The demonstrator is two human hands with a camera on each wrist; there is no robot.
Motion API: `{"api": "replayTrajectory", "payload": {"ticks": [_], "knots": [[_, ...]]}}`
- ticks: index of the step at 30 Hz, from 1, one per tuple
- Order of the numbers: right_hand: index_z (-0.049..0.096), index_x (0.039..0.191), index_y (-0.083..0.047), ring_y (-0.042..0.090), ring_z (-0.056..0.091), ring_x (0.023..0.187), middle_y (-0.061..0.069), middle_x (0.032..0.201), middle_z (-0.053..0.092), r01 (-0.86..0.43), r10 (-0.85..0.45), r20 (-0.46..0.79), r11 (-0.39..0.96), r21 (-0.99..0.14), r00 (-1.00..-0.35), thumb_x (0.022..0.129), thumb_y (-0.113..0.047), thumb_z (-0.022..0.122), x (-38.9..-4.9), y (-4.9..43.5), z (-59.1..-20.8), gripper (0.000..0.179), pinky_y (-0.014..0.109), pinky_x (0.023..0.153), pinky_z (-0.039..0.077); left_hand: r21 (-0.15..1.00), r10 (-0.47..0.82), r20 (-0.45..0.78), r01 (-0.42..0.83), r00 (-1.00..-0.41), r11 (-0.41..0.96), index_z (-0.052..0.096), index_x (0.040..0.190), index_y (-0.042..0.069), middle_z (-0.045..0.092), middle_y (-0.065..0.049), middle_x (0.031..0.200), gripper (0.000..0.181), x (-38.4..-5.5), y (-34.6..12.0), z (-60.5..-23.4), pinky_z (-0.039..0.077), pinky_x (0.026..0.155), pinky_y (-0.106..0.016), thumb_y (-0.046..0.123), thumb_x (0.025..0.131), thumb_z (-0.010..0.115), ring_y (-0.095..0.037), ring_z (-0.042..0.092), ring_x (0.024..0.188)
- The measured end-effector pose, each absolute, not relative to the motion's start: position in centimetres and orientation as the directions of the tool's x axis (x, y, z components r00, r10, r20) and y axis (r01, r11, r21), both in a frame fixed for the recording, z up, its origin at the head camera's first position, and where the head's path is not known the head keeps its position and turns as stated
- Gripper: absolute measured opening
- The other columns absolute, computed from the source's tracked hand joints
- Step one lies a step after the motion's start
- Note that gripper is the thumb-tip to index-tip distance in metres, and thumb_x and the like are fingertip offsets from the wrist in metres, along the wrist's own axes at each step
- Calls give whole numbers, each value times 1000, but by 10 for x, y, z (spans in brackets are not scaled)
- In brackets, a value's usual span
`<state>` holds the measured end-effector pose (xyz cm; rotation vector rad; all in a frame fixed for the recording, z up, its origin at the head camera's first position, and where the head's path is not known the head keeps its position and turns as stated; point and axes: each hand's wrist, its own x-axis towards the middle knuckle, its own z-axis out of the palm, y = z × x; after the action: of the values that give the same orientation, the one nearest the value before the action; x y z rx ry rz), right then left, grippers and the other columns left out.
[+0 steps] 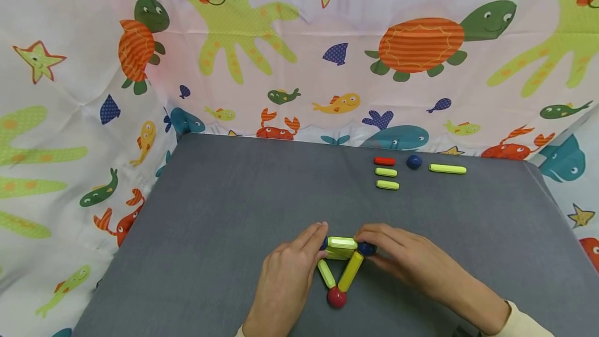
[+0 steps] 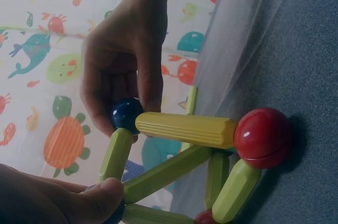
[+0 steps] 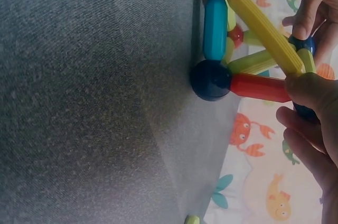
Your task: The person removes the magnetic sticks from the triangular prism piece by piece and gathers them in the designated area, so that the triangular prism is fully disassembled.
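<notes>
A frame of magnetic rods and balls stands on the grey table. My left hand [image 1: 287, 274] pinches the blue ball [image 1: 324, 244] at its top left. The right hand [image 1: 412, 256] holds the other top blue ball [image 1: 367, 248] between thumb and fingers. A short yellow-green rod [image 1: 342, 243] spans these two balls. From the right ball a yellow rod [image 2: 185, 129] slopes down to a red ball [image 2: 263, 138] on the table. In the right wrist view, a red rod [image 3: 259, 86] runs to a dark blue base ball [image 3: 210, 80], and a teal rod [image 3: 215, 28] lies along the base.
Toward the table's back right lie a red rod [image 1: 384, 161], two short yellow-green rods [image 1: 386, 172], a blue ball [image 1: 414, 162] and a longer yellow-green rod [image 1: 447, 169]. A cloth printed with sea animals [image 1: 281, 113] hangs behind and at the sides.
</notes>
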<state>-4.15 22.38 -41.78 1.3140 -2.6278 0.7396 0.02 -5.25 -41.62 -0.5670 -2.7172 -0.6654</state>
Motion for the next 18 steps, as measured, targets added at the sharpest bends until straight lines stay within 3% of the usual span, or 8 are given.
{"api": "replayTrajectory", "payload": {"ticks": [18], "knots": [[64, 134, -17, 7, 68, 109, -9, 129, 65, -776, -688, 372, 486, -402, -623, 109, -49, 49, -42, 222, -427, 43, 15, 101, 49, 383, 303, 361, 437, -882, 814, 68, 145, 17, 70, 2, 139, 53, 0, -53, -415, 63, 74, -37, 26, 94, 81, -20, 78, 89]]}}
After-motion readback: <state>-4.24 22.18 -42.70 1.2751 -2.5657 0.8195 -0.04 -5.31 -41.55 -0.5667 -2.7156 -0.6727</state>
